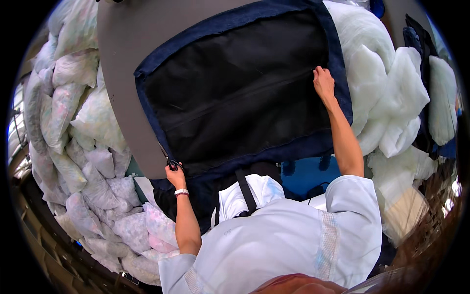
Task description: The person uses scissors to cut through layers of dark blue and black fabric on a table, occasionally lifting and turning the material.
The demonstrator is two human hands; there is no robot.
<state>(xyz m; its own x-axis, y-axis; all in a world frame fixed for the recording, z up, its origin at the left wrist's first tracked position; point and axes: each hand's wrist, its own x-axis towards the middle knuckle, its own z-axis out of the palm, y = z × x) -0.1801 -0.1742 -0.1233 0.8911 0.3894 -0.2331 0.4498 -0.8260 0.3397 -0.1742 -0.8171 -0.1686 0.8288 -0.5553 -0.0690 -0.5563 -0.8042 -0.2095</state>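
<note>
A large black fabric piece with a navy blue border [235, 93] lies spread before me, like a cushion cover laid with its black side up. At its near left corner my left hand [175, 175] is closed round a pair of dark-handled scissors [172, 163], whose blades point away from me along the blue edge. My right hand [323, 82] is at the right side of the piece, fingers bent and pressed together on the black cloth close to the blue border. Whether a fold of cloth is between those fingers is hard to see, but they appear to pinch it.
Under the fabric is a grey table [120, 54]. Many stuffed translucent bags [93, 171] are piled along the left. White fluffy batting [377, 93] is heaped at the right, close to my right arm. Below the near edge shows a blue surface [311, 177].
</note>
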